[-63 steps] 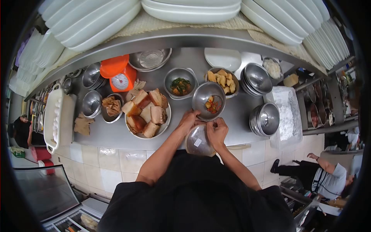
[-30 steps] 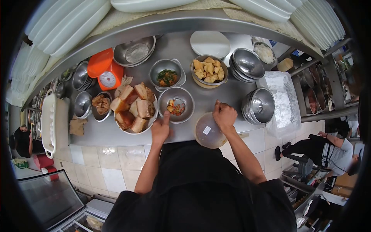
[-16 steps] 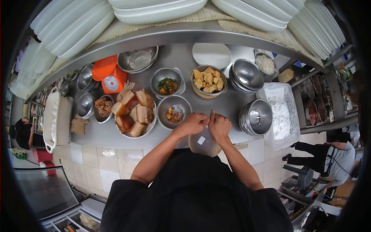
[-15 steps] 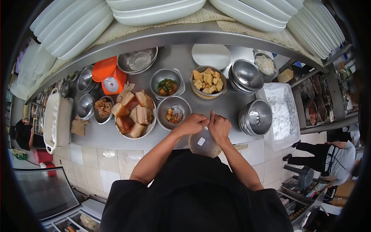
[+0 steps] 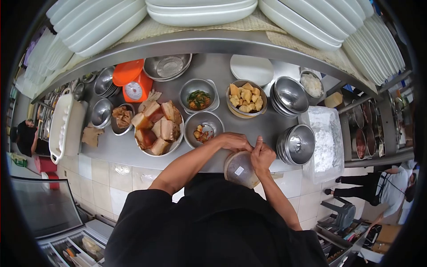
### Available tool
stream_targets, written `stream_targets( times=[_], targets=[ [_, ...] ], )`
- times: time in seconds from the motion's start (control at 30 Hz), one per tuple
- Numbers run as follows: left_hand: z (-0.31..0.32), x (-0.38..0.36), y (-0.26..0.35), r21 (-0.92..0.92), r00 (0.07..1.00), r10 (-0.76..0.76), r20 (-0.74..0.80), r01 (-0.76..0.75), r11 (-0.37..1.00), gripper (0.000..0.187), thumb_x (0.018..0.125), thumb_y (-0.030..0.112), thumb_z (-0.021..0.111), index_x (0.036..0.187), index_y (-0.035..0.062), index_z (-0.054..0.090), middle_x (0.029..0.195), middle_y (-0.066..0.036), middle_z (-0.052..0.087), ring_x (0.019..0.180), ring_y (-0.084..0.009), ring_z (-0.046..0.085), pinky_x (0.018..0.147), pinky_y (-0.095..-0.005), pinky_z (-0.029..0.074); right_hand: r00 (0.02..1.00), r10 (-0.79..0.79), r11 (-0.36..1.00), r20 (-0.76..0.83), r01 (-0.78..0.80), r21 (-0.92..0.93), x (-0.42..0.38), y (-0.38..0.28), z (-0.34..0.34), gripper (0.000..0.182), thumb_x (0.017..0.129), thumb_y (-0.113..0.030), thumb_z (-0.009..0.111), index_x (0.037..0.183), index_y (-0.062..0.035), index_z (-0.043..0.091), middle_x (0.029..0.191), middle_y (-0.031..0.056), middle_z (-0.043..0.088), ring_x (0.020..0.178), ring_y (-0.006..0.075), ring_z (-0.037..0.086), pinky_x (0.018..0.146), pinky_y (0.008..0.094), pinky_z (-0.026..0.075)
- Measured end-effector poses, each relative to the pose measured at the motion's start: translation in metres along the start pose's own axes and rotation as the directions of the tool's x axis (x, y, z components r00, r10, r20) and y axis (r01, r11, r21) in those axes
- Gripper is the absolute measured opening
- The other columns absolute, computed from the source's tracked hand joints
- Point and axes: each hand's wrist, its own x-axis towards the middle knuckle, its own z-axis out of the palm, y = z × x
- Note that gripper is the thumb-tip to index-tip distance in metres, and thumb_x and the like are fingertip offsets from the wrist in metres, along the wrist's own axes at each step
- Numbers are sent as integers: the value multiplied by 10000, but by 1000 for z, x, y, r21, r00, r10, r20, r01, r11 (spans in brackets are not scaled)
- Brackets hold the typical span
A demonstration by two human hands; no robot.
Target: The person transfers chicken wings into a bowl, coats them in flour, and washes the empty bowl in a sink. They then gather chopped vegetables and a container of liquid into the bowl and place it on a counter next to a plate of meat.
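At the counter's front edge, close to my body, a round translucent plastic tub [image 5: 242, 168] with a small white label is tilted, brownish inside. My right hand [image 5: 262, 156] is closed on its right rim, thumb pointing up. Bent over the tub's top edge, my left hand [image 5: 237, 141] has its fingers curled down; the fingertips are partly hidden. Just left of that hand sits a steel bowl [image 5: 215, 119] with chopped red and yellow bits. Beyond it stands a bowl of greens and red paste [image 5: 199, 100], and a pot of yellow fried chunks [image 5: 246, 99].
A large bowl of meat blocks [image 5: 160, 128] stands left, near an orange scale [image 5: 137, 88]. Stacked steel bowls [image 5: 299, 144] and a tub of white powder [image 5: 327, 147] are at right. A metal shelf edge [image 5: 213, 41] with white dishes hangs overhead. Another person [image 5: 387, 189] stands far right.
The view has shifted, so the counter items appear further right. My left hand's fingers have moved down and slightly away from my right thumb; the tub stays in my hands.
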Motion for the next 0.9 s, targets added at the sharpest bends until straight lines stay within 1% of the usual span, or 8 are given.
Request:
stream_targets(
  times=[0.13,0.2,0.3,0.37,0.6,0.73,0.83,0.9],
  targets=[
    [-14,13,0,51,998,-54,16,53,997,239,793,244,603,789,8,640,732,-35,574,669,-128,518,608,-278,418,998,-23,1000,-50,24,13,-1,2,0,553,900,-357,433,480,-10,528,487,174,520,417,339,512,432,427,384],
    [-21,14,5,5,982,-112,152,113,994,306,813,251,616,958,-18,614,900,-83,620,846,-178,575,737,-339,453,998,-48,999,-45,48,8,1,-1,1,558,901,-359,429,478,-10,530,486,173,520,409,338,507,428,426,382],
    [-30,16,7,-38,968,-109,227,121,992,328,800,212,639,1012,-35,598,969,-83,623,889,-158,587,728,-303,492,998,-48,998,-52,46,-47,3,-2,4,567,905,-359,420,477,-6,537,481,173,518,400,337,503,422,426,375],
    [-31,15,10,-44,965,-105,240,118,992,326,803,201,636,1020,-38,594,974,-86,620,898,-161,584,727,-310,491,1000,3,1000,-10,-4,-25,4,-4,1,573,909,-358,413,481,0,545,477,178,515,399,338,505,422,428,371],
    [-42,25,-2,-135,932,-86,352,141,981,304,801,146,626,1036,-42,585,969,-117,619,881,-194,597,688,-333,511,1000,1,999,-9,-1,-55,6,-3,2,561,907,-338,422,483,8,545,474,186,507,394,335,502,416,429,364],
    [-37,23,1,-147,951,-68,303,117,982,286,787,123,632,1010,-52,592,929,-127,626,837,-206,610,668,-335,522,998,-55,998,-37,53,-32,5,-2,3,543,903,-313,435,483,14,543,471,188,502,393,339,498,414,430,362],
    [-38,24,5,-70,955,-98,279,122,990,277,764,114,645,970,-66,604,893,-132,630,822,-211,614,669,-339,527,997,-73,997,-24,71,-43,6,-4,6,539,901,-309,436,483,14,544,475,189,507,392,340,498,413,427,364],
    [-38,29,4,29,979,-75,189,71,997,283,728,102,667,939,-78,612,855,-139,633,797,-212,620,665,-340,530,997,-80,996,-14,79,-44,6,-5,7,539,901,-312,434,484,12,546,480,190,511,392,339,500,412,425,366]
  ],
)
